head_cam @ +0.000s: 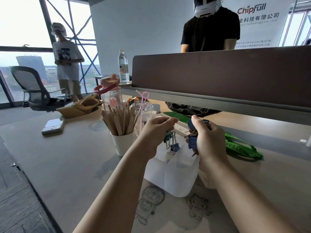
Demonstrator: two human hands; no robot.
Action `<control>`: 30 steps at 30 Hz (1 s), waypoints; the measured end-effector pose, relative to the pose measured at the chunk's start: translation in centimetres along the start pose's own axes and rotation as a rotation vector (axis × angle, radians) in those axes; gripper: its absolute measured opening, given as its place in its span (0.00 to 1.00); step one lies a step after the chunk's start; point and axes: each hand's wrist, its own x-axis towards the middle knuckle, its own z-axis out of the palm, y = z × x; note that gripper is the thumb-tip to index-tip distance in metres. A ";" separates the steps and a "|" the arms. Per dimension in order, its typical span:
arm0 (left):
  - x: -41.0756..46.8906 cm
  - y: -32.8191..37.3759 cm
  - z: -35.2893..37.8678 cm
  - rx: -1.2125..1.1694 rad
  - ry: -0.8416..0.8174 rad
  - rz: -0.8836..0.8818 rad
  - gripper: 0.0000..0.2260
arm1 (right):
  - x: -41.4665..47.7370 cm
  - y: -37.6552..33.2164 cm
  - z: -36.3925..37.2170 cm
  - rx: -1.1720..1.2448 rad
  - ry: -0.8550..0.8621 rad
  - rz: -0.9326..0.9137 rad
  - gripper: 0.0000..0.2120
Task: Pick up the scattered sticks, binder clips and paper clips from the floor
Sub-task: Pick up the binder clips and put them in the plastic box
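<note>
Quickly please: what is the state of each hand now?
Left hand: closed, pinching hanging binder clips.
Right hand: closed, holding a bunch of blue binder clips.

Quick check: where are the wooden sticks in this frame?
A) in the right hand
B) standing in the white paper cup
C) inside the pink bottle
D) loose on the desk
B: the sticks stand upright, bunched in the white paper cup, while the left hand and right hand hold only binder clips.
</note>
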 end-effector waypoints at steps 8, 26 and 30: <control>-0.2 0.2 -0.3 -0.192 0.109 -0.016 0.10 | 0.2 0.2 0.0 -0.042 0.001 0.008 0.14; -0.4 0.4 -1.0 -0.362 0.252 0.021 0.11 | 1.4 -1.4 1.8 -0.323 -0.146 0.036 0.14; -0.4 0.4 -0.7 -0.359 0.252 0.019 0.11 | 0.6 0.2 0.8 -0.294 -0.131 0.063 0.13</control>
